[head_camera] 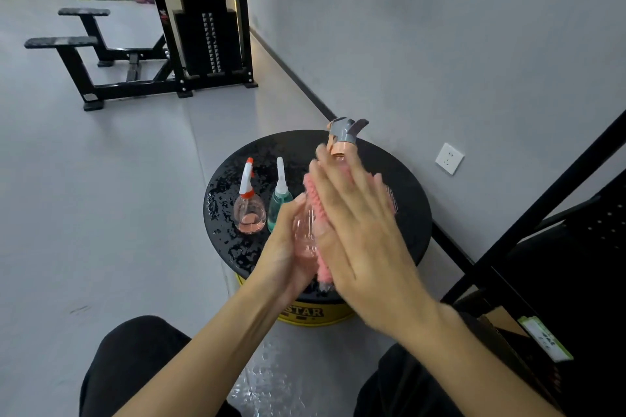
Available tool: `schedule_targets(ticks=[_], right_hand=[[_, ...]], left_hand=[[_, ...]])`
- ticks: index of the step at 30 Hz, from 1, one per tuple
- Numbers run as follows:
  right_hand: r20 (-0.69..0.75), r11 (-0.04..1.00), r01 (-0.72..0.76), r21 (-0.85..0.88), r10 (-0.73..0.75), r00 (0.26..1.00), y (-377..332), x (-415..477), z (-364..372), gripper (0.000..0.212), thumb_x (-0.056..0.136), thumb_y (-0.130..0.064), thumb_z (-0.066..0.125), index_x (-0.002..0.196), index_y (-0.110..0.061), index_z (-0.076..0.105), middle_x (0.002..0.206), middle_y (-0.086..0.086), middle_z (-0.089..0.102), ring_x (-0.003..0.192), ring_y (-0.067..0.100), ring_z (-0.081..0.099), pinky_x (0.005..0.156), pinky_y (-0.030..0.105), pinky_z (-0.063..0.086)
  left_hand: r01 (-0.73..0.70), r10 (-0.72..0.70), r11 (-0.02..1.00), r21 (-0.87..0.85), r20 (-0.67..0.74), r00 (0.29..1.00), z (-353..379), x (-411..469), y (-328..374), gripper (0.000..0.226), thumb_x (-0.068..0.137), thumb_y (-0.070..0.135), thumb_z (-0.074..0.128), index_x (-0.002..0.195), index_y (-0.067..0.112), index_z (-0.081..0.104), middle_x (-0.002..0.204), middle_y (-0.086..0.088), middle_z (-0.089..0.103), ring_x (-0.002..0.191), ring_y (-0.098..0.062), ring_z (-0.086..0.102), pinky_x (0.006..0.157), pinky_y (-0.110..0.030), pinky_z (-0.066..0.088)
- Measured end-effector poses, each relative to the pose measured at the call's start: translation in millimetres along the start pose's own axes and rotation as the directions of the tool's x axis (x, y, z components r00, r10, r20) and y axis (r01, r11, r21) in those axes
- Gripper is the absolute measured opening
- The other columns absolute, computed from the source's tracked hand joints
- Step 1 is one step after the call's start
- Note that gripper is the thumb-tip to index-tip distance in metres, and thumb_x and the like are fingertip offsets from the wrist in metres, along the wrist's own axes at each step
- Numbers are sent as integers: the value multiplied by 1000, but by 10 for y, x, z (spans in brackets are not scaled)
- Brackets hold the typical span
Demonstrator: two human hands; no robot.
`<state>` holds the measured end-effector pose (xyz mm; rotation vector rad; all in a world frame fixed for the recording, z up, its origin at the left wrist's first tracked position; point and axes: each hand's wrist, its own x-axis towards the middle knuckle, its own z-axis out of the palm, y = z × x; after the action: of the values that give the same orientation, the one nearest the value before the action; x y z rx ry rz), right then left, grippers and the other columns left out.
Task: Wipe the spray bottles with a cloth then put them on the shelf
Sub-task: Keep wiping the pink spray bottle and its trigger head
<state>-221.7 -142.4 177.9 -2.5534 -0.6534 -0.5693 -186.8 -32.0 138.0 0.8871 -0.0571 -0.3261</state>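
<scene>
Fingers of the left hand (pixel 288 247) curl around the lower body of a clear pink plastic spray bottle (pixel 305 230), closed on it from the left side and holding it tilted above the counter (pixel 406 200), a round black glossy top speckled with wet drops. The right hand (pixel 359 223) lies flat, fingers stretched nearly straight, pressing a ribbed pink cloth (pixel 316 200) against the bottle's right side; it pins the cloth rather than gripping it. The bottle's grey trigger head with its peach collar (pixel 345 134) sticks out past the fingertips.

Two more bottles stand upright on the counter just left of the hands: a round clear bottle with pink liquid and an orange-and-white trigger (pixel 250 203), and a teal bottle with a white nozzle (pixel 279 196), close beside each other. A dark metal shelf frame (pixel 542 213) stands at the right.

Wiping looks to be in progress on the first bottle. The risks I see: the plastic is likely wet, so the one-handed hold could slip under the rubbing pressure; the flat-pinned cloth could slide off; and the left elbow or wrist, working so near, could knock the two standing bottles over.
</scene>
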Motion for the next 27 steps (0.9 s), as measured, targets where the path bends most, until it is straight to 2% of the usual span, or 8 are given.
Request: schedule_targets(ticks=[4,7,10,14,18,21,25,27], right_hand=[[12,995,70,-75,-69,998,-17,-99,64,54,100,-25,25,154,-16,20,163,-4,9,151,16,-3,121,49,8],[-19,999,4,48,-3,1000,65,76,-52,51,104,-27,25,154,-19,20,163,-7,9,150,10,-6,123,44,3],[-33,979,-71,191,79,996,136,209,-130,50,104,-26,27,153,-18,22,163,-9,11,149,3,-8,123,46,5],[-29,996,-14,90,17,999,39,51,-45,52,103,-24,26,154,-17,19,163,-8,8,150,10,-7,123,43,3],[-2,993,87,-77,-87,996,-34,-101,42,54,100,-25,25,153,-14,21,163,-3,11,151,17,-1,121,50,10],[-18,1000,21,5,-21,1000,57,16,-55,51,104,-28,26,153,-19,21,163,-7,11,150,11,-4,122,46,5],[-25,979,-113,167,119,993,199,183,-165,51,104,-34,23,154,-23,18,162,-13,9,148,-1,-9,123,44,3],[-44,987,-100,126,106,993,154,139,-118,51,105,-32,23,154,-22,17,163,-12,8,149,3,-8,123,45,4]], left_hand=[[39,-39,999,-26,-24,999,4,-3,-32,41,80,43,48,90,18,79,96,-5,75,89,-14,72,73,-25,56],[41,-40,999,-21,10,999,36,-19,-74,38,93,38,39,93,15,70,77,-2,74,66,-9,71,54,-20,55],[52,-50,997,-51,46,998,75,-27,-83,43,86,43,41,91,17,75,84,-6,76,73,-15,73,54,-31,58],[28,-25,996,-89,37,999,29,-6,-97,43,96,37,35,96,12,70,69,-4,73,55,-10,69,47,-17,53],[24,-24,998,-57,-6,1000,7,-10,-93,43,83,42,46,102,15,74,101,-7,76,91,-14,74,68,-23,58],[33,-32,998,-49,26,999,18,-18,-99,43,95,36,38,126,18,62,96,-5,76,82,-12,74,62,-24,58],[34,-32,999,-33,56,998,29,-15,-136,42,101,31,31,110,22,72,98,-5,75,83,-15,73,62,-34,59],[24,-23,999,-34,50,998,10,9,-142,39,102,29,32,108,16,68,87,-3,76,75,-12,73,58,-28,58]])
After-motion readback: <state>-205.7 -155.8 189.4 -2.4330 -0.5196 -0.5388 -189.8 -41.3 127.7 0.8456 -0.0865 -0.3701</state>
